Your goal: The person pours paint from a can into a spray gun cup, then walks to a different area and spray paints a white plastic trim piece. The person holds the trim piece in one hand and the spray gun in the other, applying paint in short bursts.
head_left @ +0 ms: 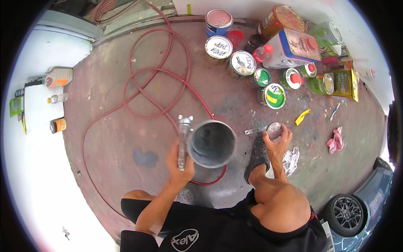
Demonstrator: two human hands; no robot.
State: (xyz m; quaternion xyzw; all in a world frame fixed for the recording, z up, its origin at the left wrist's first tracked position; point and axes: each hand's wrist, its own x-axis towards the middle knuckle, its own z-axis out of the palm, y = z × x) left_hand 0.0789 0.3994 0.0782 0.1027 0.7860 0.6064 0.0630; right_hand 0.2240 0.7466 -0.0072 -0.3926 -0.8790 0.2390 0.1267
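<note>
Cup (212,145), round and open-topped, shows dull grey, streaky inner walls.

Silver metal spray gun (183,140), held in left hand (179,168), long axis pointing away from body. Round grey open-topped cup (223,153) at its right side, mouth facing up, inner wall smeared dark grey; contents unclear. Small round whitish-grey speckled disc-like piece (274,130) gripped in right hand's (277,145) fingers, well apart from cup.
</note>
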